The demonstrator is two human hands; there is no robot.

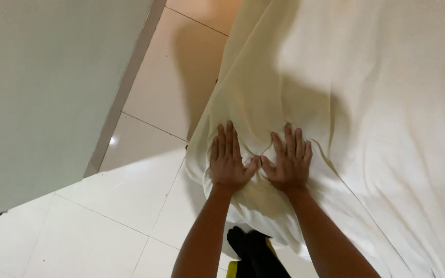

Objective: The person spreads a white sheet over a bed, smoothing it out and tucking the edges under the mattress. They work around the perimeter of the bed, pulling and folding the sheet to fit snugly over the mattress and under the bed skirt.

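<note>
Right at the middle of the view lies a cream bed sheet [366, 103], spread over what looks like a mattress corner and draping down its side toward the floor, with folds running out from where the hands press. Both hands lie flat on the cloth, side by side, thumbs nearly touching. The left hand [227, 162] has its fingers stretched out and together, palm down, holding nothing, only pressing on the sheet. The right hand [289, 162] does the same just beside it, fingers spread a little, open and flat on the fabric. Both bare forearms reach up from the lower edge. Below the sheet's hanging edge, between the arms, shows a dark garment with a yellow trim [256, 252]. To the left spreads a glossy pale tiled floor [104, 226], and beyond it a plain greyish-white wall [42, 92] with a pale skirting strip.
</note>
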